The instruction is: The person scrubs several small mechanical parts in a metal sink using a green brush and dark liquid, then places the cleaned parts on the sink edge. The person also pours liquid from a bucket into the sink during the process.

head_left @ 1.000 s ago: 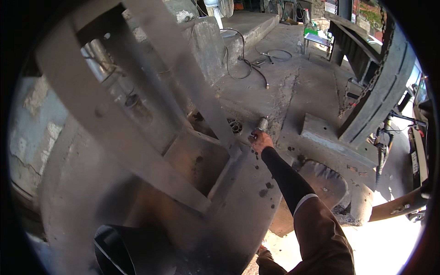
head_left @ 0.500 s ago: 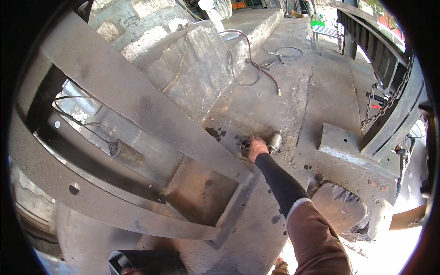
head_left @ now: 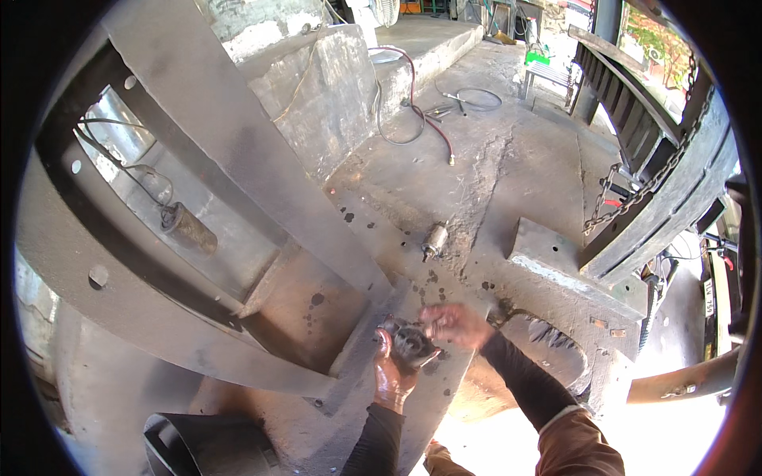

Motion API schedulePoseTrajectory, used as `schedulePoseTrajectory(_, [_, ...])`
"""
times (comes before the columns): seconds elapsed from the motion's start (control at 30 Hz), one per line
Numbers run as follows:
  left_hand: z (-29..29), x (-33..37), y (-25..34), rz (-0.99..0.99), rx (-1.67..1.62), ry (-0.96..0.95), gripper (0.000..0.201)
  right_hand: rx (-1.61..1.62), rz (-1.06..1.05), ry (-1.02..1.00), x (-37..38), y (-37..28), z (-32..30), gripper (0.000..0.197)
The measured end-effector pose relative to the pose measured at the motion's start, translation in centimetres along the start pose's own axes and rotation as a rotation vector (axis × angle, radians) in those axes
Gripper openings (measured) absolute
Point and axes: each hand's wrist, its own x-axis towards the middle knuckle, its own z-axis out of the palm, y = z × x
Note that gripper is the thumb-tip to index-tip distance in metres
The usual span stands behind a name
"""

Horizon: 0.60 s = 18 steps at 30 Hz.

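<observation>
Closely, the left hand [head_left: 393, 381] cradles a dark round metal part [head_left: 413, 343], which lies at one o'clock from its palm. The left thumb presses along the part's ten o'clock side, and the other fingers wrap under it, with tips showing at about four o'clock. Its round face seems turned up toward the head; no clear long axis can be made out.

The right hand [head_left: 462, 324] hangs at two o'clock from the part, so the part lies at about seven to eight o'clock from the right fingers. These are bent and bunched, a little blurred; whether they touch the part's upper rim or pinch anything small, I cannot tell.

Well apart, at twelve o'clock from the part, a silver cylinder [head_left: 436, 239] lies on the concrete floor [head_left: 540, 159], its long axis running from seven to one o'clock. Of the two hands, the right is nearer to it. At nine to ten o'clock from the left hand stretches a heavy steel frame [head_left: 238, 159].
</observation>
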Motion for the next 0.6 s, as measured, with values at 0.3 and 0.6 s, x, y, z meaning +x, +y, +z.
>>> schedulePoseTrajectory(0.3, [-5.1,-16.9,5.4,0.138,0.349,0.199,0.076,-1.046,0.489,0.527,21.7,6.1,-7.0,0.097])
schedulePoseTrajectory(0.6, [-7.3,-46.5,12.8,0.374,0.506,0.362,0.077,-0.136,0.257,0.199,11.8,9.6,-3.9,0.058])
